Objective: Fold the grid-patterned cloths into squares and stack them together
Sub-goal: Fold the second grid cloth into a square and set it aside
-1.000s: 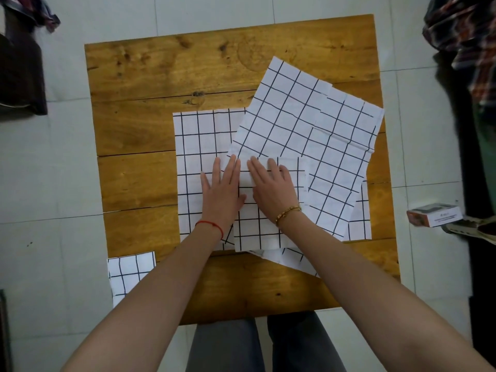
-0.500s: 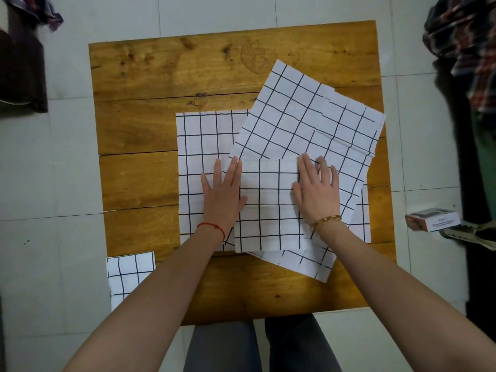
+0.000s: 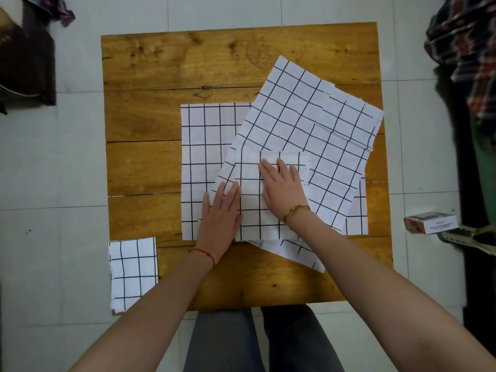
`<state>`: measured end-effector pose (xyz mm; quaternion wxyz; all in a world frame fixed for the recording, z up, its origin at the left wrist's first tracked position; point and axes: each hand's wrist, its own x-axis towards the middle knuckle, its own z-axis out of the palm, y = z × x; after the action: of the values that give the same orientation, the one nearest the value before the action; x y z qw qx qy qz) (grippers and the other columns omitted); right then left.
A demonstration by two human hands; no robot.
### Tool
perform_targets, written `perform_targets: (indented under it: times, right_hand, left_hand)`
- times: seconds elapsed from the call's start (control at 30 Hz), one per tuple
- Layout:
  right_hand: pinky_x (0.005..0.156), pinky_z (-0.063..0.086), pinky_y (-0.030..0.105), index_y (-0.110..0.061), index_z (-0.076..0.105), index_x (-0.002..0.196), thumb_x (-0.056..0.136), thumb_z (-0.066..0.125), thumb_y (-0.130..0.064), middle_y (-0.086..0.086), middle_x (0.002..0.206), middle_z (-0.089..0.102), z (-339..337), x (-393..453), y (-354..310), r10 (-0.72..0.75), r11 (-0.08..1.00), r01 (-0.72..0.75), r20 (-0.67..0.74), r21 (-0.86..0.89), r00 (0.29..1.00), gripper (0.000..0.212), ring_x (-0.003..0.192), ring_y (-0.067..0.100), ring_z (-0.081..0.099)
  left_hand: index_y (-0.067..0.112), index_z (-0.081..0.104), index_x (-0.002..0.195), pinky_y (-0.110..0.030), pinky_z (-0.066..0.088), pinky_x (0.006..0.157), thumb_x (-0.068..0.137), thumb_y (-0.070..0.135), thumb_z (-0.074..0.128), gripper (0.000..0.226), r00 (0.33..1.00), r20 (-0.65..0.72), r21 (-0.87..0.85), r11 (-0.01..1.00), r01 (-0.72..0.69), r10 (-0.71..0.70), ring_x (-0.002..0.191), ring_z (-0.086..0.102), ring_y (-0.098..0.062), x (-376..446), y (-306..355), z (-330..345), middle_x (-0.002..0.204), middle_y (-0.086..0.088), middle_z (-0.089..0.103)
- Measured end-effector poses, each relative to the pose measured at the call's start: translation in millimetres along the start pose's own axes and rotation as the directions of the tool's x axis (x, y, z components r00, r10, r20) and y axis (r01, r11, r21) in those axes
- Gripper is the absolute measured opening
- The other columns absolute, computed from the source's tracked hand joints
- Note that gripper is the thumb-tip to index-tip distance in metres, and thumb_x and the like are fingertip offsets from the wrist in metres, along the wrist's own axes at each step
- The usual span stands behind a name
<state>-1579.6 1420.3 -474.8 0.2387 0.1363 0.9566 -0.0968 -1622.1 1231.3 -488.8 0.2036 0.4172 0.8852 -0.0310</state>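
folded square (image 3: 133, 272) lies at table's near-left corner. both hands flat, grasping nothing: left hand (image 3: 220, 216) pins the half-folded cloth (image 3: 252, 210) at its left edge, right hand (image 3: 283, 189) presses its top, likely setting the crease. unfolded cloths (image 3: 308, 116) lie beyond. wooden table (image 3: 188, 63), tiled floor (image 3: 214, 12).
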Motion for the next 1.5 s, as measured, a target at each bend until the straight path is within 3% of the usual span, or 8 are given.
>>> perform_targets:
  times: [0.27,0.47,0.6,0.7,0.9,1.2,1.37,1.5]
  right_hand:
    - [0.117,0.008,0.05,-0.016,0.006,0.151,0.099,0.027,-0.031,-0.003,0.159,0.005,0,-3,-5,0.021,1.0,-0.02,0.026,-0.003,0.999,0.058,0.144,0.03,0.007]
    - [0.116,0.01,0.051,-0.016,0.01,0.151,0.098,0.028,-0.03,-0.002,0.159,0.01,2,-2,-2,-0.007,1.0,0.007,-0.007,0.006,1.0,0.057,0.144,0.03,0.01]
    - [0.113,0.022,0.048,-0.016,0.029,0.146,0.094,0.037,-0.021,0.002,0.154,0.026,0,-9,9,-0.015,0.978,0.056,-0.203,0.199,0.979,0.053,0.139,0.03,0.024]
    - [0.096,0.04,0.04,-0.009,0.05,0.128,0.09,0.045,-0.015,0.01,0.131,0.051,-2,-23,27,0.18,0.93,-0.024,-0.398,0.367,0.899,0.039,0.115,0.03,0.047]
    - [0.072,0.051,0.034,-0.015,0.055,0.088,0.088,0.052,-0.018,0.002,0.084,0.06,12,-52,59,0.673,0.542,-0.352,-0.144,0.763,0.725,0.005,0.081,0.021,0.057]
    - [0.069,0.045,0.028,-0.013,0.057,0.09,0.082,0.066,-0.029,0.006,0.09,0.06,31,-57,52,0.613,0.422,-0.429,0.096,0.799,0.784,0.02,0.079,0.018,0.056]
    - [0.069,0.039,0.021,-0.012,0.058,0.086,0.082,0.068,-0.022,0.002,0.086,0.059,27,-54,49,0.646,0.322,-0.427,0.133,0.845,0.751,0.015,0.079,0.015,0.054]
    - [0.076,0.046,0.027,-0.013,0.059,0.085,0.081,0.069,-0.021,-0.007,0.071,0.056,22,-56,49,0.67,0.19,-0.384,0.167,0.903,0.723,0.014,0.071,0.012,0.052]
  left_hand:
    - [0.014,0.01,0.154,-0.057,0.022,0.115,0.1,0.039,0.033,0.064,0.997,0.061,-0.008,0.999,-0.039,0.039,0.149,0.003,-0.031,-82,12,27,0.162,-0.006,0.005]
    - [0.013,0.023,0.152,-0.058,0.026,0.112,0.099,0.041,0.036,0.061,0.994,0.106,-0.009,1.0,-0.023,0.024,0.147,0.014,-0.03,-112,23,36,0.159,-0.005,0.021]
    - [0.014,0.045,0.14,-0.053,0.031,0.111,0.099,0.036,0.032,0.048,0.999,0.003,-0.065,0.997,-0.032,0.032,0.14,0.032,-0.028,-108,29,26,0.146,-0.006,0.042]
    - [0.015,0.053,0.126,-0.043,0.04,0.107,0.097,0.028,0.043,0.034,0.988,-0.144,-0.222,0.975,0.025,-0.058,0.125,0.046,-0.023,-89,34,11,0.128,-0.006,0.052]
    - [0.014,0.055,0.118,-0.032,0.048,0.083,0.091,0.022,0.055,0.028,0.896,-0.155,-0.544,0.793,0.274,-0.416,0.099,0.05,-0.017,-28,35,-12,0.109,-0.003,0.055]
    - [0.01,0.057,0.106,-0.038,0.05,0.085,0.088,0.024,0.064,0.024,0.757,0.198,-0.698,0.453,0.555,-0.622,0.103,0.054,-0.025,17,34,-15,0.11,-0.011,0.055]
    - [0.013,0.06,0.093,-0.026,0.046,0.076,0.085,0.02,0.067,0.012,0.73,0.249,-0.777,0.318,0.543,-0.637,0.093,0.058,-0.02,23,30,-20,0.105,-0.008,0.06]
    - [0.013,0.06,0.098,-0.018,0.049,0.07,0.082,0.012,0.069,0.018,0.692,0.353,-0.852,0.09,0.516,-0.63,0.091,0.063,-0.018,19,26,-32,0.097,-0.003,0.066]
